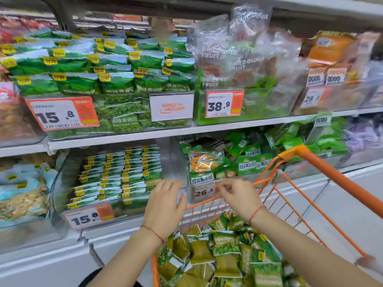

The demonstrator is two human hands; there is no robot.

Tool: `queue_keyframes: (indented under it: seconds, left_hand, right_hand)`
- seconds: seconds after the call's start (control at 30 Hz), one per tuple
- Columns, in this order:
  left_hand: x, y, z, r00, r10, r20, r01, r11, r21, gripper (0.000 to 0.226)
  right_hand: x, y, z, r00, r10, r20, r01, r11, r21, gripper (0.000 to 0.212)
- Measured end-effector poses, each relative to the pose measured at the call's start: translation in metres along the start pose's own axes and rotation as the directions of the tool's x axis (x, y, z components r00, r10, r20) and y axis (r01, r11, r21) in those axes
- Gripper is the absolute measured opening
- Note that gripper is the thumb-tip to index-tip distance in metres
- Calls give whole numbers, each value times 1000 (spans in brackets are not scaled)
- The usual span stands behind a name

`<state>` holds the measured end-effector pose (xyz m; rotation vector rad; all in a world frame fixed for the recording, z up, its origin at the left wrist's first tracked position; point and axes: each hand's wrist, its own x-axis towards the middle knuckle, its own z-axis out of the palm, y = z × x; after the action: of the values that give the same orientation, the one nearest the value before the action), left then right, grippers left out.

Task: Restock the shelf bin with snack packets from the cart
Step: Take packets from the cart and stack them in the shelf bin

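An orange wire cart [315,162] stands at lower right, filled with several green snack packets [226,245]. In front of it, on the lower shelf, a clear bin [62,212] with a 15.8 price tag holds rows of the same green packets [120,175]. My left hand [165,206] hovers at the bin's right end, fingers spread, holding nothing. My right hand [236,195] is over the cart's front rim, fingers loosely curled and apart, empty. Both wrists wear a red string.
The upper shelf carries a full bin of green pea packets [99,79] with a 15.8 tag and a bin of dried fruit bags [238,65] at 38.9. A bin of mixed green packs [217,162] at 26.8 sits right of the lower bin. White base panels run below.
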<state>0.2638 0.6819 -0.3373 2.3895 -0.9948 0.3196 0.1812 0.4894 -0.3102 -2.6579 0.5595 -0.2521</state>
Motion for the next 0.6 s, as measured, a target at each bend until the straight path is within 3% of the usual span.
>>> queue_keyframes:
  seconds: [0.07, 0.17, 0.33, 0.4, 0.47, 0.5, 0.6]
  left_hand:
    - [-4, 20, 12, 986, 31, 162, -18, 996, -85, 40]
    - [-12, 30, 36, 969, 91, 230, -82, 995, -49, 28]
    - [-26, 45, 59, 939, 315, 141, -327, 942, 76, 27]
    - [-28, 56, 60, 909, 263, 322, -286, 958, 25, 30]
    - [-26, 57, 67, 839, 102, 534, -114, 993, -12, 43]
    - [-25, 55, 73, 755, 51, 654, -46, 999, -25, 55]
    - [-29, 54, 88, 634, 62, 771, -43, 998, -45, 82]
  right_hand:
    - [-8, 30, -4, 999, 53, 5, -53, 998, -38, 25]
    - [-16, 70, -4, 983, 146, 107, -127, 978, -167, 28]
    - [-22, 105, 12, 935, 232, 267, -159, 950, -268, 35]
    - [-20, 106, 19, 911, 229, 342, -144, 956, -255, 46]
    - [-14, 100, 27, 898, 229, 376, -148, 962, -231, 56]
    - [-10, 98, 31, 890, 236, 389, -163, 964, -212, 60]
    - [-6, 92, 45, 862, 268, 431, -222, 963, -153, 62]
